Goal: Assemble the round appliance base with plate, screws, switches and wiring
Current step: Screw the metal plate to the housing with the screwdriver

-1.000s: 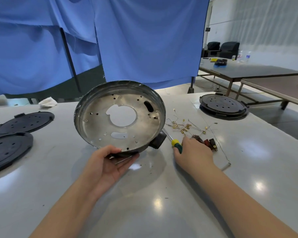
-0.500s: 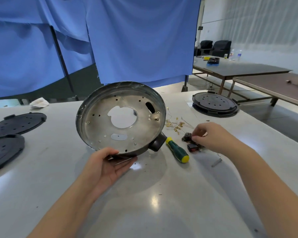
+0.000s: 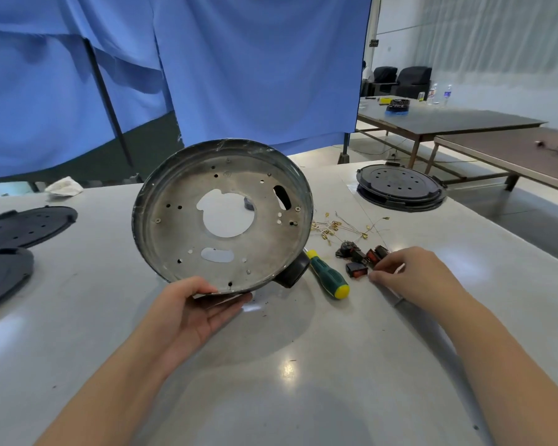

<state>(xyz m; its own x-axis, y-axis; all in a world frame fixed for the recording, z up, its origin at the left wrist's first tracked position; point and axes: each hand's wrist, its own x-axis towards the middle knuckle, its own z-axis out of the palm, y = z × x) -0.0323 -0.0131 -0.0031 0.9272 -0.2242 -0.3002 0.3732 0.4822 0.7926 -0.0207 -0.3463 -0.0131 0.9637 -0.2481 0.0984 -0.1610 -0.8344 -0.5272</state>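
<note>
The left hand (image 3: 194,312) reaches in from the lower left, palm up, thumb hooked over the near rim of the base (image 3: 223,217) and fingers spread beneath it, gripping the rim and propping the base tilted up on edge so its hollow side faces the camera. The right hand (image 3: 409,278) lies low over the table (image 3: 303,365) to the right of the base, fingers curled down, fingertips (image 3: 372,276) pinching at one of the switches (image 3: 356,270); whether it has a firm hold is hard to tell.

The base is a shallow round metal pan, dull grey inside, with a large round cutout at the centre, a smaller oblong slot below it, a dark slot at upper right and many small holes, a few with screw heads. A black knob (image 3: 292,273) sticks out at its lower right edge.

Just right of the base lies a screwdriver (image 3: 327,275), green with a yellow end, touching the knob. Beyond it sit the wires (image 3: 342,226) with brass ends. Black plates (image 3: 23,225) lie well left of the base, a black disc (image 3: 400,188) well to its right. Bare tabletop spreads in front of the base toward the camera.
</note>
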